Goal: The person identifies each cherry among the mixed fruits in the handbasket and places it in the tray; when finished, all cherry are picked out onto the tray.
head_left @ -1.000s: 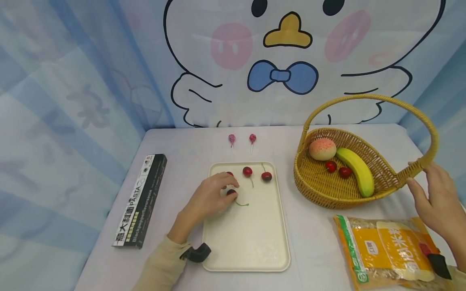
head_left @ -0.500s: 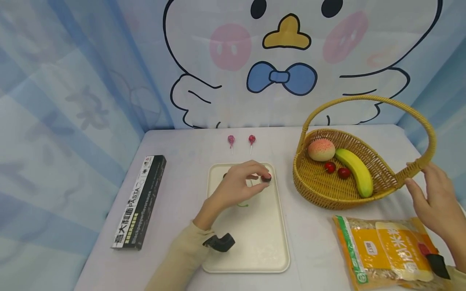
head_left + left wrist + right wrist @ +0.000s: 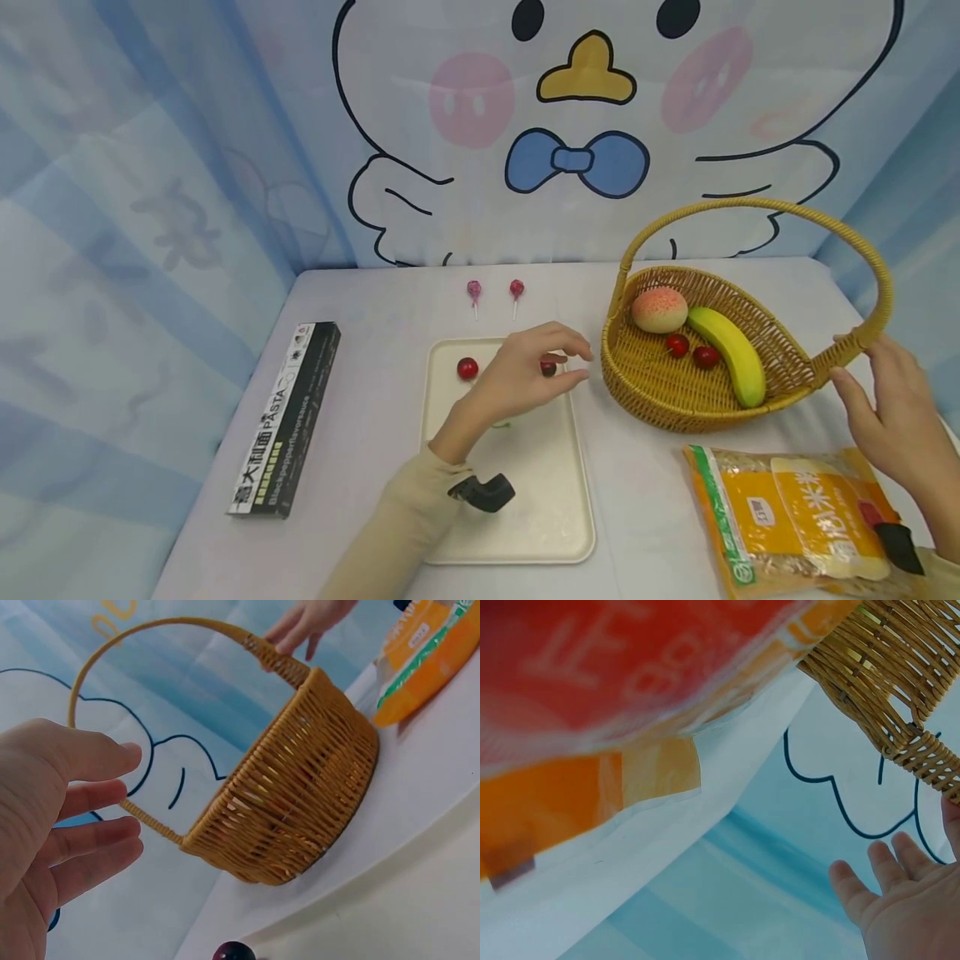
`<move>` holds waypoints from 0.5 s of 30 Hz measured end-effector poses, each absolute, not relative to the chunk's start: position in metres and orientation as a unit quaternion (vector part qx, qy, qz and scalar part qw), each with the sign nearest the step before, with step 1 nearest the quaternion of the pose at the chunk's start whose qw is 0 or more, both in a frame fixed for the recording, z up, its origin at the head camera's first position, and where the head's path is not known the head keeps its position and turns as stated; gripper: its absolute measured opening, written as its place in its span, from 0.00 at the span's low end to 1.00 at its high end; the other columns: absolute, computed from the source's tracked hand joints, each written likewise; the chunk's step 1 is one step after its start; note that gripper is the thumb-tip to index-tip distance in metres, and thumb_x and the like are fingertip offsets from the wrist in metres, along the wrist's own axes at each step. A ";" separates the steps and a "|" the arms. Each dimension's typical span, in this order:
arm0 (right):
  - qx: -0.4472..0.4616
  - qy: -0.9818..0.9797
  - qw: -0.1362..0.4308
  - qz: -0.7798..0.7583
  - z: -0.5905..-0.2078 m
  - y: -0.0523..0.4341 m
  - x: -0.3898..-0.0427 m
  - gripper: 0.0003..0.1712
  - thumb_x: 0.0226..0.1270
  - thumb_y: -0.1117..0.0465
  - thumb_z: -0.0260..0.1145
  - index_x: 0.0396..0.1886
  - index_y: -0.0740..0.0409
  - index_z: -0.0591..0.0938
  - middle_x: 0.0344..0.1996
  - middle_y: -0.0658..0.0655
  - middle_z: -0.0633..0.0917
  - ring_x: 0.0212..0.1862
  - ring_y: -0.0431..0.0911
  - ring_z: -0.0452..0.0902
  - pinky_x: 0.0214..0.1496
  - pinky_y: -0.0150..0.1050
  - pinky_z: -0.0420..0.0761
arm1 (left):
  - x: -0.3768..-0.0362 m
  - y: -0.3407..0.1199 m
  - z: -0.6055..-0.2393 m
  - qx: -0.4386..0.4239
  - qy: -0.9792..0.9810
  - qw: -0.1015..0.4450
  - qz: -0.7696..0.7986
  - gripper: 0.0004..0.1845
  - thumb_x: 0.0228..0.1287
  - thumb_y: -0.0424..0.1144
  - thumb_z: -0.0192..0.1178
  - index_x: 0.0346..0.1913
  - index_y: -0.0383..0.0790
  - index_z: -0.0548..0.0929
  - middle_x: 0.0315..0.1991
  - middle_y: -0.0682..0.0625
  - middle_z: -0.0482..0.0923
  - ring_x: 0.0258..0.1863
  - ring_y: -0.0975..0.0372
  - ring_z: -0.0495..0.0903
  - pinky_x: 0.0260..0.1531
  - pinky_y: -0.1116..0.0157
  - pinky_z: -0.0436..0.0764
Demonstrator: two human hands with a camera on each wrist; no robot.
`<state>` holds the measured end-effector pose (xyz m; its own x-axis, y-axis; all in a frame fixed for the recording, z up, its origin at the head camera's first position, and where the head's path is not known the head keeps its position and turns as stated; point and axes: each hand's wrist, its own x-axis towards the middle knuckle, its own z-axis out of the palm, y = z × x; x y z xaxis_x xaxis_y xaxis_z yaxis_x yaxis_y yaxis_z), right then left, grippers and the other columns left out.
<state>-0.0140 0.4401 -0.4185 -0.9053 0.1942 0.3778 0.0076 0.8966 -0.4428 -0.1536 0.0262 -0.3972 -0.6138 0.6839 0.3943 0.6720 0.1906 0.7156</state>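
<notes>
The left hand (image 3: 525, 375) hovers with loosely spread fingers over a dark red round cherry (image 3: 548, 367) on the cream rectangular tray (image 3: 555, 500), mid-frame. The tray's long axis runs bottom to top. The right hand (image 3: 888, 408), fingers straight, touches the woven yellow wicker basket (image 3: 675, 392) handle at right.

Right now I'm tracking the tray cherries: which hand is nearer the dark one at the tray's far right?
Left. The left hand hovers right over the dark cherry; the right hand touches the basket handle.
</notes>
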 end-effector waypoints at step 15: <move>-0.046 -0.950 0.213 0.223 -0.421 0.445 -0.015 0.30 0.90 0.56 0.45 0.80 0.71 0.58 0.80 0.80 0.55 0.83 0.76 0.44 0.84 0.75 0.39 | -0.158 0.058 -0.396 0.454 0.762 0.023 0.462 0.10 0.69 0.34 0.72 0.50 0.38 0.88 0.53 0.47 0.88 0.52 0.55 0.87 0.54 0.70 0.88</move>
<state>-0.0153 0.4452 -0.4212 -0.9048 0.1832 0.3845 -0.0066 0.8967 -0.4427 -0.1584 0.0575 -0.3963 -0.5869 0.7124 0.3847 0.6705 0.1613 0.7242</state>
